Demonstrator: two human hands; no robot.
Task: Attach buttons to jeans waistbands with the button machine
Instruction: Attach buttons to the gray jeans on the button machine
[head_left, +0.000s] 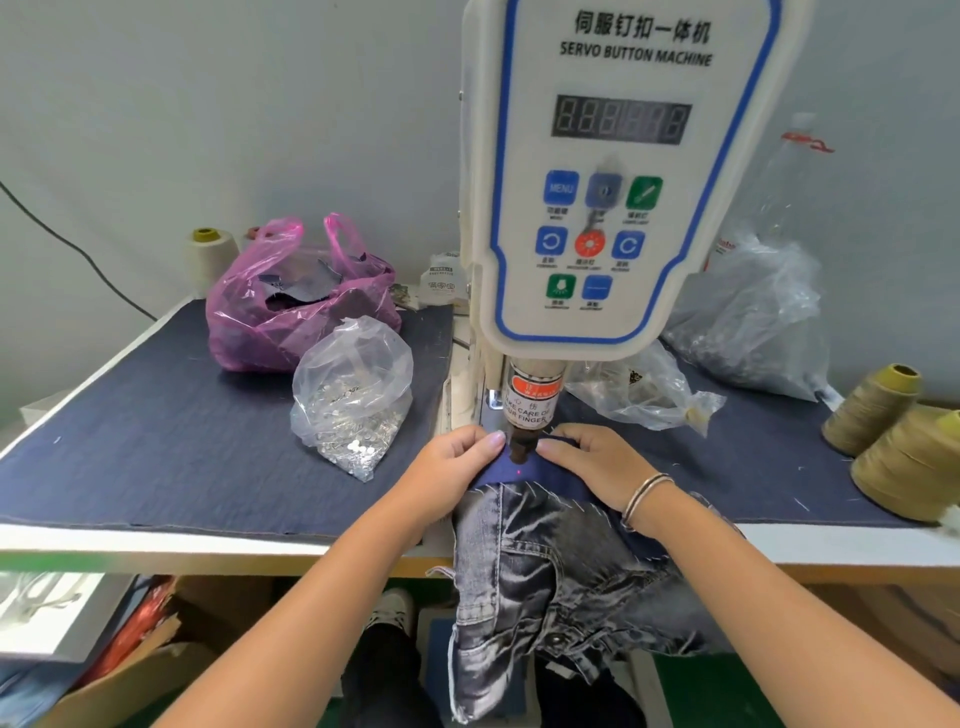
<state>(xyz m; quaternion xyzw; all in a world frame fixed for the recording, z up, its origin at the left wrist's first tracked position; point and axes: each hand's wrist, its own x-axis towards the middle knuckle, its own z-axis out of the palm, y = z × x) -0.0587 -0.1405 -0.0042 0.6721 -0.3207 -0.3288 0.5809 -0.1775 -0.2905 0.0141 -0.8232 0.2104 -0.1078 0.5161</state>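
While a pair of grey washed-denim jeans (540, 571) hangs over the front edge of the work table (156, 543), a person holds its dark blue waistband (524, 470) flat under the punch head (519, 447) of the white servo button machine (613, 171). The left hand (454, 457) pinches the band's edge just left of the punch; the right hand (592, 462), a thin metal bangle (644, 496) on its wrist, grips the band on the other side. A red light dot marks the cloth between them. Farther back on the blue denim table cover lie a clear plastic bag of small silver buttons (353, 395) and a pink plastic bag (296, 301). Olive thread cones (904, 436) stand at right.
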